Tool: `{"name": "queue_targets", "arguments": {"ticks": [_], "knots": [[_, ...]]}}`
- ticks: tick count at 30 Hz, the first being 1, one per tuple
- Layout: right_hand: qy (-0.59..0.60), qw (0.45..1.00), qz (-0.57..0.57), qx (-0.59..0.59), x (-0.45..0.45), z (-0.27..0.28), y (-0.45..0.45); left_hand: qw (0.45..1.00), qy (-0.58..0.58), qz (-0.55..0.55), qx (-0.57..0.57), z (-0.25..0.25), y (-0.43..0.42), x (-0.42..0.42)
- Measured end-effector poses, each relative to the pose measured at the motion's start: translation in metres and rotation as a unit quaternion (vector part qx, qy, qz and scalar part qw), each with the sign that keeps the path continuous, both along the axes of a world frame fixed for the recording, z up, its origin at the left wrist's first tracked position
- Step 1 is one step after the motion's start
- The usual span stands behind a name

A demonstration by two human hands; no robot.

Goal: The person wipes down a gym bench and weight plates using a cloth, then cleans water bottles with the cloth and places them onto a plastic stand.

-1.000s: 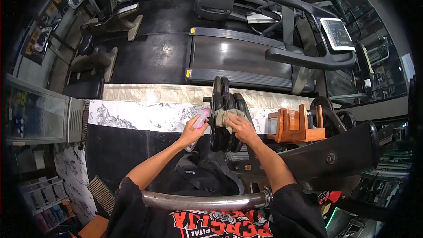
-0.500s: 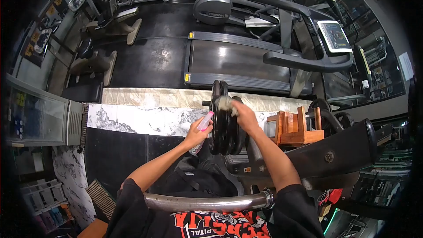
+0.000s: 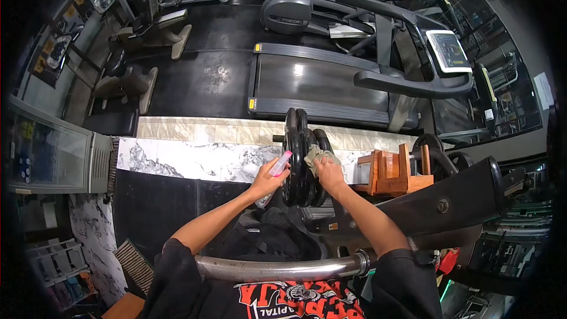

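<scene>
Several black weight plates [image 3: 292, 136] stand on edge side by side on a short peg in front of me. My right hand [image 3: 330, 175] is closed on a crumpled greyish cloth [image 3: 313, 158], which lies against the right-hand plates. Left of the plates, my left hand [image 3: 269, 178] is wrapped round a spray bottle with a clear and pink top [image 3: 282, 164]. Its lower part shows below the hand, partly hidden. The bottle's top is close to the left plate; whether they touch I cannot tell.
A steel bar [image 3: 277, 270] crosses just in front of my body. Right of the plates are a wooden box-like piece [image 3: 393, 171] and a dark machine frame [image 3: 443, 201]. A treadmill [image 3: 319, 82] lies beyond the marble floor strip [image 3: 207, 159]. A glass-door cabinet [image 3: 50, 153] stands left.
My right hand has moved the cloth down and slightly right along the plates. My left hand with the spray bottle has shifted slightly right.
</scene>
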State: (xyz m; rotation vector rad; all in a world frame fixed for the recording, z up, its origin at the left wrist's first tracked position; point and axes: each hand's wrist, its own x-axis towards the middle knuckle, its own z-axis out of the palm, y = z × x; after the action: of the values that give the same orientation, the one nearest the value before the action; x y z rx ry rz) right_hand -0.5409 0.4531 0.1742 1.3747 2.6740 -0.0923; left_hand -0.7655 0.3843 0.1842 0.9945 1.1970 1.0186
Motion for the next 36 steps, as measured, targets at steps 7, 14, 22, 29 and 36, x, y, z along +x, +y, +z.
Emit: {"name": "queue_targets", "arguments": {"ticks": [7,14,22,29,36], "knots": [[-0.086,0.992,0.019,-0.086,0.000,0.007,-0.016,1.000,0.002,0.002,-0.001,0.002,-0.005,0.000],[-0.213,0.929,-0.030,-0.302,-0.034,0.059,0.047,1.000,-0.007,-0.014,0.001,0.001,-0.007,-0.006],[0.207,0.974,-0.079,-0.042,-0.055,0.023,0.051,1.000,0.018,-0.008,-0.011,-0.001,-0.011,-0.017],[0.167,0.982,0.082,-0.021,-0.031,-0.022,-0.014,0.999,0.025,0.022,-0.019,-0.002,-0.023,-0.034],[0.044,0.939,0.122,-0.319,-0.007,0.025,-0.024,1.000,0.008,0.019,-0.018,-0.007,-0.026,-0.037]]}}
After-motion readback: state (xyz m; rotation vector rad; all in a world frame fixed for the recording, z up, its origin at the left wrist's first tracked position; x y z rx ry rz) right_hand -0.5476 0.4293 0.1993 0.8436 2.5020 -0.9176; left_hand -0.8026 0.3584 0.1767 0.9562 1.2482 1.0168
